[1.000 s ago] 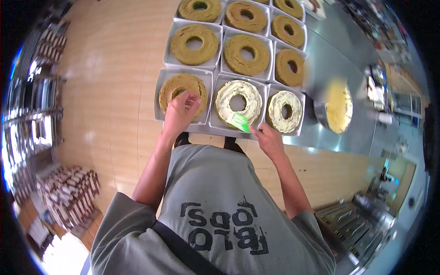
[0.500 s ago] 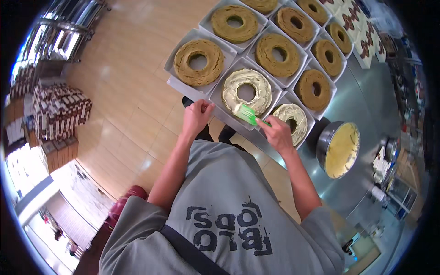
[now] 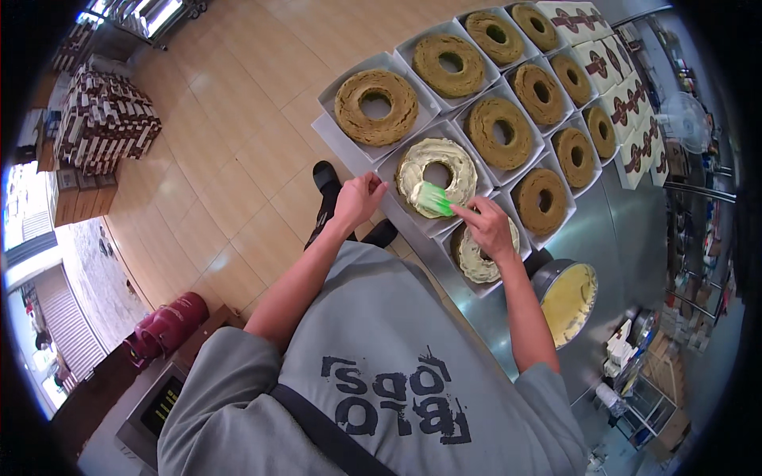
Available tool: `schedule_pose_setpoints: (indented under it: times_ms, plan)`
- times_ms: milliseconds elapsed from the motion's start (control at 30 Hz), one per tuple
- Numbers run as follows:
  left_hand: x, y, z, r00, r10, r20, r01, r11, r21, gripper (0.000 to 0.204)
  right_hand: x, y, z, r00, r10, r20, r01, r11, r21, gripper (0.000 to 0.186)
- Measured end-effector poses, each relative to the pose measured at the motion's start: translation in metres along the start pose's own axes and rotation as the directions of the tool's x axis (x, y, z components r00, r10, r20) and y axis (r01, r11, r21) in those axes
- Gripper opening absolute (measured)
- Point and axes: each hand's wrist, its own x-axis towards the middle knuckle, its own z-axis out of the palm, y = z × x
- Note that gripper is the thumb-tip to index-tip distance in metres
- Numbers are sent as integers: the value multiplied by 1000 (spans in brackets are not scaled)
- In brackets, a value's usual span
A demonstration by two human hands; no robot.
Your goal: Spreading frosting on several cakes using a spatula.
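Observation:
My right hand (image 3: 486, 228) grips a green spatula (image 3: 444, 203), its cream-coated head resting on the near-left part of a ring cake (image 3: 462, 160) covered in pale cream. That cake sits in an open white box (image 3: 389, 176). By the box's near-left edge is my left hand (image 3: 359, 200), fingers curled together; whether they pinch the edge, I cannot tell. A second creamed ring cake (image 3: 479, 268) lies partly under my right hand and wrist. Beyond them, several bare brown ring cakes (image 3: 500, 155) stand in open boxes.
A metal bowl of yellowish cream (image 3: 573, 297) stands on the steel table (image 3: 607, 226) right of my forearm. Closed printed boxes (image 3: 631, 103) occupy the table's far right. Left lie the tiled floor (image 3: 230, 127), a stack of patterned cartons (image 3: 107, 119) and a red cylinder (image 3: 171, 321).
My view has turned, so the cakes and table appear further right and the bowl lower. The spatula is still against the same creamed cake, with my left hand beside its box.

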Motion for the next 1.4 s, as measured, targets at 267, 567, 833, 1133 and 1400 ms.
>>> schedule_pose_setpoints:
  times_ms: [267, 567, 833, 1133, 1400]
  plan:
    - [7, 3, -6, 998, 35, 57, -40, 995, 90, 27, 46, 18, 16, 997, 73, -35, -76, 993, -94, 31]
    - [14, -4, -6, 991, 94, 95, -107, 984, 143, 27, 44, 9, 25, 933, 326, -153, -345, 930, -123, 28]
    - [20, -8, -10, 987, 95, 128, -113, 982, 148, 27, 9, -16, 29, 839, 470, -275, -495, 868, -28, 27]
    - [26, -9, -11, 977, 128, 171, -158, 972, 176, 27, 5, -61, 39, 930, 341, -138, -345, 939, -3, 28]
    - [20, -12, -10, 982, 111, 152, -136, 977, 163, 28, -38, -68, -5, 952, 269, -148, -292, 941, -170, 29]
